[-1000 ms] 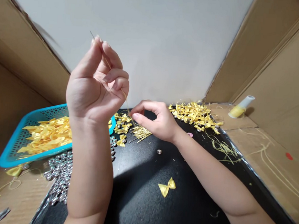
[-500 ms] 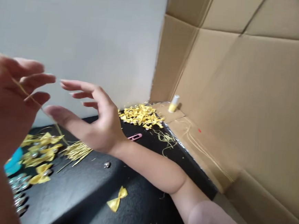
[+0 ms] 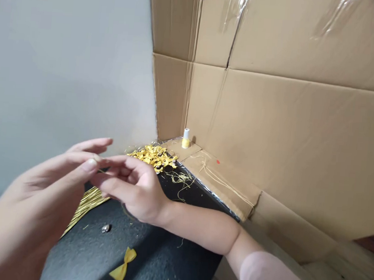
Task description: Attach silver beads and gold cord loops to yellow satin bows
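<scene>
My left hand (image 3: 46, 193) and my right hand (image 3: 140, 192) meet at the fingertips above the black tabletop (image 3: 152, 249). Both have thumb and fingers pinched together on a thin gold cord (image 3: 101, 171), of which only a short bit shows between them. Below the hands lies a bundle of gold cords (image 3: 86, 203), partly covered by my left hand. A yellow ribbon bow (image 3: 124, 265) rests nearer to me, with a small shiny bead (image 3: 106, 228) beyond it.
A pile of yellow bows (image 3: 155, 157) lies at the back, beside cord scraps (image 3: 183, 178). A small white-and-yellow bottle (image 3: 185, 139) stands upright on the cardboard. Loose strands (image 3: 227, 185) lie there too. Tall cardboard (image 3: 272, 129) walls the right side; a pale wall (image 3: 66, 61) stands behind.
My hands were apart and now touch, with the fingers of my right hand closed from spread. The view has swung right, so most bows and beads on the left are out of sight.
</scene>
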The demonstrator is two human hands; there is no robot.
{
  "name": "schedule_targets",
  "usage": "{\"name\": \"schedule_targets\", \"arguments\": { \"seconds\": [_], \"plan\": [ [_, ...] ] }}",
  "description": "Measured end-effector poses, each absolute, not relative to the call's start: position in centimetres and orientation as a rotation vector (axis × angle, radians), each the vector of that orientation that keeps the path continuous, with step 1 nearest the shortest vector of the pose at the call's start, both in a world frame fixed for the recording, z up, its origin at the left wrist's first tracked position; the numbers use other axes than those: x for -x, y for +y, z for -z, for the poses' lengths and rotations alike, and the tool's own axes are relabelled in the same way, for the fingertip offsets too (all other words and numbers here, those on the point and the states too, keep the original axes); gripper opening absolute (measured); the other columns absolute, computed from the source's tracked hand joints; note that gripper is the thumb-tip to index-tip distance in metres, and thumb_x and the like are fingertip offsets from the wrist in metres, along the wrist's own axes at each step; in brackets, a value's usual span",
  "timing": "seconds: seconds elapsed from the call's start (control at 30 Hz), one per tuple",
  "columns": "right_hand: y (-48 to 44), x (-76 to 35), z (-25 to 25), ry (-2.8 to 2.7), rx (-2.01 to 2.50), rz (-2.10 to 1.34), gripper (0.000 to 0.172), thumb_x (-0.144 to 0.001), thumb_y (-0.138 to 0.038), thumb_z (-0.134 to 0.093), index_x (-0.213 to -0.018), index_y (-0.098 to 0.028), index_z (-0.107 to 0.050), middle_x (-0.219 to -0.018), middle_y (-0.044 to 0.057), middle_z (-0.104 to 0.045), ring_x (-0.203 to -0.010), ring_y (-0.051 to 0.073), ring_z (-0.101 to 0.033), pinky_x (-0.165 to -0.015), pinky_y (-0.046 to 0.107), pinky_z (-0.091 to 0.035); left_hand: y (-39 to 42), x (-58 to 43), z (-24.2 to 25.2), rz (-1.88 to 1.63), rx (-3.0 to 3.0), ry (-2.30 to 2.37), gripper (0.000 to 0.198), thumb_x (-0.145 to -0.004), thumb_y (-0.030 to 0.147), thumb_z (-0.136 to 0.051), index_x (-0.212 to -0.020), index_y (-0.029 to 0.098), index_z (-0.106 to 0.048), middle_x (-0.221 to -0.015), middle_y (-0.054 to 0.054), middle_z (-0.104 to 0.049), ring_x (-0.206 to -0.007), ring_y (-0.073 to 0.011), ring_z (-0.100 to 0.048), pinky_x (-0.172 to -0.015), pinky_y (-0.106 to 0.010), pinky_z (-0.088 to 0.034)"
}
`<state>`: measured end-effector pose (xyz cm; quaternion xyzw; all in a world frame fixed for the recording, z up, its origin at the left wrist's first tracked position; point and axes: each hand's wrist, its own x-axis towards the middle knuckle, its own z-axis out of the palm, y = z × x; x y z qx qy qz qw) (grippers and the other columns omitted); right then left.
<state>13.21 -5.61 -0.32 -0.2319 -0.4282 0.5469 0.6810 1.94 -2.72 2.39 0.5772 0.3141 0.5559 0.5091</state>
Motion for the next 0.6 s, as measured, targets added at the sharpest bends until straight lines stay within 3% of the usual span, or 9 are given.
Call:
{"name": "schedule_targets", "arguments": {
  "seconds": [0.13, 0.23, 0.33, 0.43, 0.53, 0.6],
  "plan": [
    [-7.5, -14.7, 0.9, -0.885, 0.537, -1.242, 0.031, -0.061, -0.042, -0.081, -0.078, -0.021, -0.064, -0.063, -0.006, -0.054, -0.048, 0.005, -0.041, -0.041, 0.02, -0.033, -3.6, -4.1, -1.5, -1.135, -1.28, 0.694, 0.024, -0.056, 0.045, -0.085, -0.064, 0.025, -0.075, -0.114, -0.002, -0.064, -0.08, -0.0214, -0.058, -0.043, -0.025, -0.048],
    [-8.7, -15.4, 1.4, -0.809, 0.598, -1.19, 0.032, -0.063, -0.043, -0.081, -0.079, -0.02, -0.065, -0.06, -0.007, -0.05, -0.047, 0.004, -0.035, -0.039, 0.018, -0.025, -4.8, -5.6, -0.9, -1.06, -1.138, 0.636, 0.027, -0.051, 0.043, -0.088, -0.064, 0.023, -0.075, -0.103, -0.003, -0.065, -0.079, -0.0197, -0.058, -0.049, -0.024, -0.05],
    [-9.8, -15.8, 1.8, -0.752, 0.646, -1.129, 0.031, -0.064, -0.041, -0.08, -0.081, -0.019, -0.067, -0.059, -0.007, -0.048, -0.047, 0.003, -0.032, -0.039, 0.017, -0.022, -5.5, -6.4, -0.4, -0.987, -1.056, 0.57, 0.035, -0.054, 0.043, -0.087, -0.08, 0.021, -0.077, -0.089, -0.003, -0.066, -0.082, -0.0189, -0.058, -0.063, -0.025, -0.051],
    [-10.6, -16.0, 2.6, -0.728, 0.688, -1.138, 0.03, -0.064, -0.041, -0.08, -0.078, -0.019, -0.066, -0.061, -0.006, -0.049, -0.048, 0.003, -0.031, -0.04, 0.017, -0.02, -5.6, -6.6, -0.1, -0.984, -1.008, 0.567, 0.038, -0.054, 0.041, -0.087, -0.083, 0.019, -0.076, -0.09, -0.004, -0.067, -0.093, -0.0207, -0.058, -0.072, -0.025, -0.05],
    [-11.3, -16.4, 3.5, -0.759, 0.754, -1.123, 0.026, -0.068, -0.041, -0.076, -0.074, -0.018, -0.064, -0.061, -0.006, -0.049, -0.047, 0.003, -0.03, -0.042, 0.018, -0.023, -5.6, -6.7, 0.0, -1.015, -0.982, 0.577, 0.038, -0.05, 0.041, -0.09, -0.078, 0.019, -0.076, -0.093, -0.003, -0.067, -0.095, -0.0191, -0.056, -0.072, -0.023, -0.048],
    [-11.8, -17.0, 3.8, -0.877, 0.81, -1.062, 0.022, -0.072, -0.039, -0.073, -0.078, -0.019, -0.067, -0.065, -0.005, -0.053, -0.052, 0.005, -0.04, -0.049, 0.02, -0.034, -5.6, -6.8, 0.0, -1.023, -0.97, 0.578, 0.038, -0.047, 0.04, -0.091, -0.075, 0.018, -0.076, -0.092, -0.003, -0.068, -0.095, -0.0183, -0.055, -0.072, -0.022, -0.047]
  ]
}}
